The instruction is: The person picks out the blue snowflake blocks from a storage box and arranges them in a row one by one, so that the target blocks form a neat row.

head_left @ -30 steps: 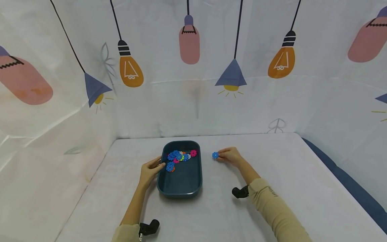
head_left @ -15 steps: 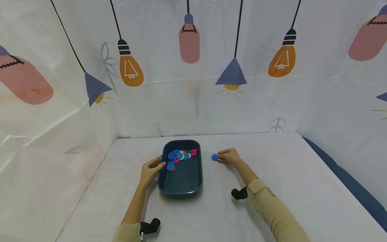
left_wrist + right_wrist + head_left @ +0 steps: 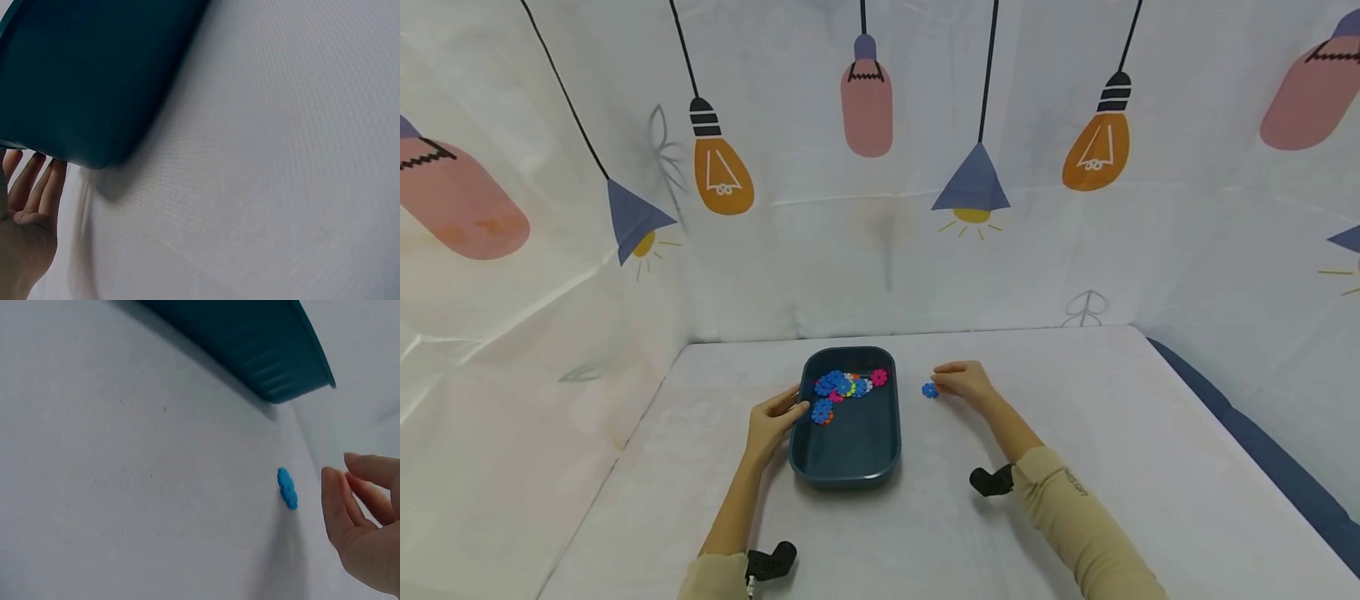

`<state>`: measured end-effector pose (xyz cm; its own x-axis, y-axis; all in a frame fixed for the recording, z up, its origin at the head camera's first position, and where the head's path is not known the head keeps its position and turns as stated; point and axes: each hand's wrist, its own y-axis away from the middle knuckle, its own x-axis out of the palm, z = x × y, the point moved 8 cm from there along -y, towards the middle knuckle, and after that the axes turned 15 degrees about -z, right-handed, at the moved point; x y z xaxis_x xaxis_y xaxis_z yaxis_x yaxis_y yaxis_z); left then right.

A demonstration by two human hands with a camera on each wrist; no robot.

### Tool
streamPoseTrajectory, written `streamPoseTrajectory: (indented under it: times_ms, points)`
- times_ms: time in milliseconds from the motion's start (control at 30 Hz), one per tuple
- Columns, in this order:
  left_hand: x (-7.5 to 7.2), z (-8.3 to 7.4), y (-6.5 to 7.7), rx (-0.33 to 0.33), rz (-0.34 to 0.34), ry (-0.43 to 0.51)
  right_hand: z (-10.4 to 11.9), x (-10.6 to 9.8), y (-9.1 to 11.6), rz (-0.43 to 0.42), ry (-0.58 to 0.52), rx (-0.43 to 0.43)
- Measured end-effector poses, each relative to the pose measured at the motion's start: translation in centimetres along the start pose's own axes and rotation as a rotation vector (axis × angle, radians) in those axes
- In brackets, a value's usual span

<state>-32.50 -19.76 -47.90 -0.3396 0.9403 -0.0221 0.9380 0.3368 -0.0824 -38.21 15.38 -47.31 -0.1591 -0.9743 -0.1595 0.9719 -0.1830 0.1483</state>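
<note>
A dark teal tray (image 3: pixel 847 454) stands on the white-covered table with several notched plastic discs (image 3: pixel 835 382) in its far half, mostly blue. My left hand (image 3: pixel 771 425) holds the tray's left side, thumb at the rim; in the left wrist view its fingers (image 3: pixel 49 187) reach the outer wall. To the right of the tray a blue notched disc (image 3: pixel 930 390) seems to stand on edge on the table. My right hand (image 3: pixel 966 383) is just beside it, fingers loosely bent; in the right wrist view a gap separates these fingertips from the blue disc (image 3: pixel 287 488).
A pink disc (image 3: pixel 879 377) lies near the tray's far right corner. Black wrist mounts (image 3: pixel 992 481) stick out from both forearms. A white sheet (image 3: pixel 880 250) printed with lamps hangs behind the table.
My right hand has let go of the blue disc it was pinching and moved slightly away from it. The disc has shifted a little left. My left hand stays on the tray.
</note>
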Motion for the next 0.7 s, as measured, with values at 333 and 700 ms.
streamPoseTrajectory:
  times_ms: [333,700]
  points:
    - [0.0,0.1,-0.1,0.004,-0.008,-0.005,3.8,4.0,1.6,0.122,-0.139,-0.021]
    - [-0.1,0.2,-0.3,0.004,-0.007,0.014,6.0,9.2,2.7,0.213,-0.221,-0.033]
